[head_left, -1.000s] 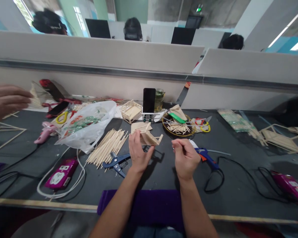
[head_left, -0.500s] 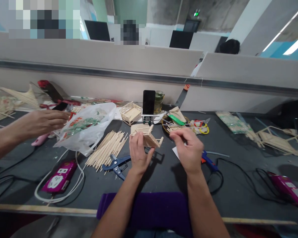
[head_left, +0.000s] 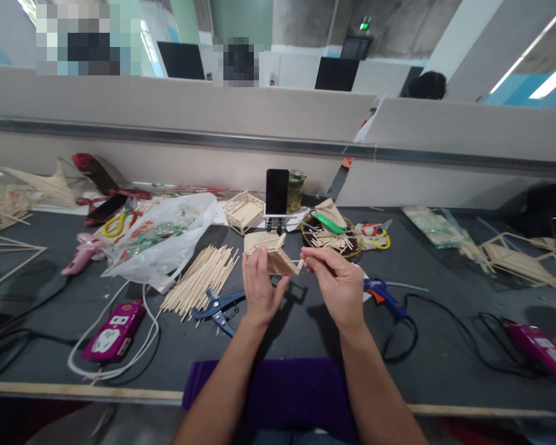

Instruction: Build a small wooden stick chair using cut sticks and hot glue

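My left hand (head_left: 258, 287) is closed around a small wooden stick model (head_left: 275, 256), held a little above the dark table (head_left: 306, 321). My right hand (head_left: 337, 283) is pinched, with its fingertips touching the model's right end; what it holds, if anything, is too small to see. A bundle of loose wooden sticks (head_left: 202, 275) lies just left of my left hand, with blue pliers (head_left: 219, 307) below it. A blue glue gun (head_left: 382, 294) lies to the right of my right hand.
A phone (head_left: 277, 191) stands upright behind the model, beside a glass jar (head_left: 296, 188) and another stick model (head_left: 244, 210). A round tray (head_left: 331, 238) holds cut sticks. A plastic bag (head_left: 160, 238), pink power strips (head_left: 112, 323) and cables lie around. Stick frames (head_left: 521, 259) sit at the right.
My right hand has moved left from the tray side and now touches the model's right end. Another person's hand that reached in at the left has pulled back out of view.
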Tool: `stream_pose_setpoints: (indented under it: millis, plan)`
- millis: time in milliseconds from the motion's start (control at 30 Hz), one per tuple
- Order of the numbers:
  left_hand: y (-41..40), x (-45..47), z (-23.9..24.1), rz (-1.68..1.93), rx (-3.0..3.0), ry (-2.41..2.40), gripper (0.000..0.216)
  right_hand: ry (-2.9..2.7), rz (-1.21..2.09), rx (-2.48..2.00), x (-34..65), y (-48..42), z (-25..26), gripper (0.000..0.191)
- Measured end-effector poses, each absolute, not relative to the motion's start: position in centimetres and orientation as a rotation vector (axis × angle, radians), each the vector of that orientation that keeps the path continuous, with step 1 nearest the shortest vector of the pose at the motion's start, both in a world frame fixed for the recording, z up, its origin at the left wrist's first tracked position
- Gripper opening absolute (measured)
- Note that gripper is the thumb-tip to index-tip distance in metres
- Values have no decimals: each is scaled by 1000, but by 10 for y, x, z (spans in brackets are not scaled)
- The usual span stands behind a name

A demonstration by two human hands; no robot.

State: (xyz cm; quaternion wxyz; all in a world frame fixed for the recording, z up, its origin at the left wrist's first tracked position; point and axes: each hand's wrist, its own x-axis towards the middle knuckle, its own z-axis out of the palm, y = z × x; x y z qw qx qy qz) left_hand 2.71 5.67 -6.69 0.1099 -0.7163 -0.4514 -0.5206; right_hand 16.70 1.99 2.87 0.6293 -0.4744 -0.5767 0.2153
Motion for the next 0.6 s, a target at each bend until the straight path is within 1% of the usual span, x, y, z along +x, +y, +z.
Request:
stream_pose_setpoints:
  millis: [167, 267, 300, 333, 367, 433, 467, 600]
  plan:
    - [57, 27, -69, -1519, -2116, -1343, 85, -1458, 446, -1146, 169, 30, 17, 22]
    - [57, 27, -69, -1529, -2129, -1332, 83, -1580, 426, -1211, 168, 37, 12, 38]
    - [57, 27, -68, -1531, -2132, -1328, 82, -1621, 410, -1236, 166, 38, 11, 40]
    - [57, 27, -68, -1531, -2133, -1326, 81, -1653, 389, -1258, 165, 39, 11, 38]
    - [57, 27, -68, -1529, -2134, -1327, 81, -1673, 363, -1277, 163, 39, 12, 31]
    - [57, 27, -68, -1527, -2125, -1339, 81, -1660, 297, -1288, 161, 37, 15, 11]
    - [57, 27, -68, -1530, -2118, -1351, 81, -1626, 261, -1278, 161, 34, 17, 8]
    - [56, 28, -67, -1581, -2104, -1420, 84, -1372, 225, -1247, 168, 18, 23, 17]
